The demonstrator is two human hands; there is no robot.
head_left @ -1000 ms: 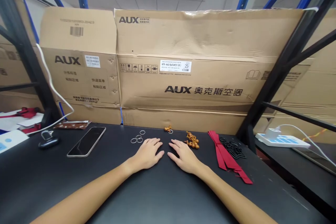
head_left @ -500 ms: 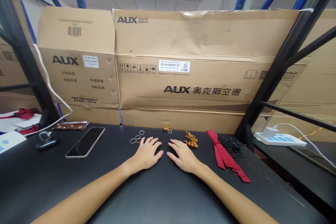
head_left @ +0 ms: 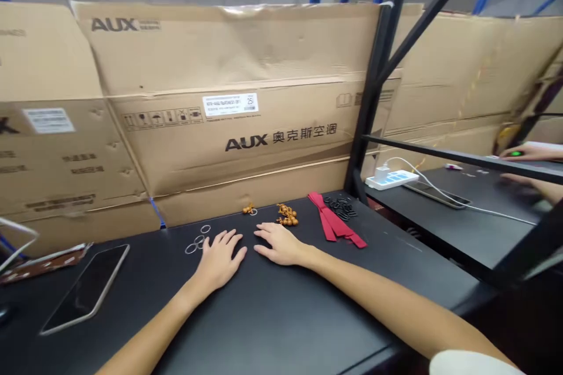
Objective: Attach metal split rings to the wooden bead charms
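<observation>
My left hand [head_left: 221, 259] lies palm down on the black table [head_left: 264, 316], fingers spread, holding nothing. Several silver metal rings [head_left: 190, 248] lie just left of its fingertips. To its right, my right hand [head_left: 281, 244] also rests flat with its fingers apart and nothing in it. Beyond its fingertips is a small wooden gourd charm [head_left: 247, 209] with a ring beside it. A cluster of orange-brown gourd charms [head_left: 288, 215] sits just past the back of that hand. Red fabric strips [head_left: 336, 220] and a pile of black clasps [head_left: 341, 208] lie farther right.
A smartphone [head_left: 88, 287] and a brown wrapper [head_left: 48, 263] lie at the left. Cardboard [head_left: 246, 176] walls the back. A black metal post [head_left: 373, 70] stands at the right, beside a white power strip [head_left: 391, 179]. Another person's hand [head_left: 532, 152] shows at the far right.
The head view has turned to the right, so the table's things sit farther left and another person's hands have come into view. Both of my hands stay flat on the table.
</observation>
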